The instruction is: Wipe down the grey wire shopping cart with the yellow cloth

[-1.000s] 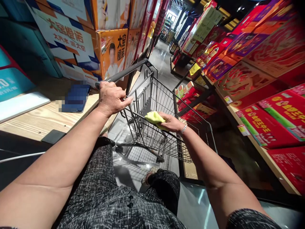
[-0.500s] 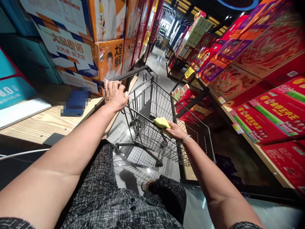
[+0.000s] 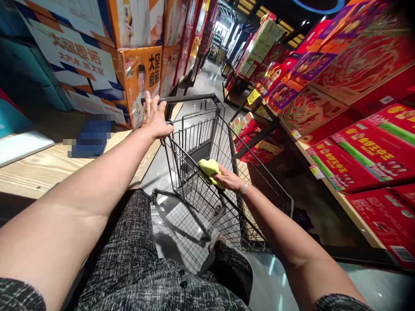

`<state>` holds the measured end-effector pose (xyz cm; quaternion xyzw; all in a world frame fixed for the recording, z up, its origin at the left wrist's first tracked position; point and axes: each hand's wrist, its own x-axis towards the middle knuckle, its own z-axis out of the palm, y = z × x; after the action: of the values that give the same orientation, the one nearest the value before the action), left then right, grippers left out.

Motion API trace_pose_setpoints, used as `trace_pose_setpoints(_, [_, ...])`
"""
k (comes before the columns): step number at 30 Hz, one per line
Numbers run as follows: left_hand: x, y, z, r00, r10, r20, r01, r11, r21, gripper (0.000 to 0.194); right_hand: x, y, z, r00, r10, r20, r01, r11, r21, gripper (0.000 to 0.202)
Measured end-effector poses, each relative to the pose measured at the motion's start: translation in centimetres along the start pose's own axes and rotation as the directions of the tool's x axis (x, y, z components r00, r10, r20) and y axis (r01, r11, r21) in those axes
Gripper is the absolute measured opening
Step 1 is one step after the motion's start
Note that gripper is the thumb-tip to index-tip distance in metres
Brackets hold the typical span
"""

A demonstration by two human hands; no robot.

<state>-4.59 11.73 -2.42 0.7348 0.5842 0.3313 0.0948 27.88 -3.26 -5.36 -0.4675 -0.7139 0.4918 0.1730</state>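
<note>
Right hand [image 3: 228,179] grips a bunched yellow cloth [image 3: 209,168] at the near side rail [image 3: 184,151] of the shopping cart [image 3: 201,154], whose length slants from the handle [image 3: 189,99] past the right wrist; the left hand [image 3: 153,122], fingers spread wide, is nearer the handle, at its left end.

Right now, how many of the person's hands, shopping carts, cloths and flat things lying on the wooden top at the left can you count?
Hands: 2 (left hand, right hand)
Shopping cart: 1
Yellow cloth: 1
Flat things: 2 (dark blue one, white one)
Total: 6
</note>
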Motion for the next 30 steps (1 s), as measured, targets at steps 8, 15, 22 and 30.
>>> trace_pose_setpoints(8, [3.8,-2.6,2.8,0.986,0.165,0.013,-0.165,0.986,0.033,0.108,10.1,-1.4,-4.2,0.913,-0.296,-0.281,0.086,0.813,-0.576,0.059])
trace_pose_setpoints(15, [7.6,-3.9,4.4,0.970,0.241,0.034,-0.243,0.967,0.080,0.088,19.2,1.9,-5.7,0.753,-0.539,-0.379,-0.084,0.492,-0.866,0.046])
trace_pose_setpoints(22, [11.7,-4.7,5.7,0.954,0.273,0.126,-0.293,0.938,0.187,0.078,16.7,12.8,-2.4,0.894,-0.373,-0.249,-0.001,0.554,-0.833,0.038])
trace_pose_setpoints(30, [13.4,-5.7,6.8,0.922,0.379,0.076,-0.379,0.925,-0.004,0.081,12.4,20.5,0.2,0.963,-0.247,-0.104,0.088,0.658,-0.748,0.025])
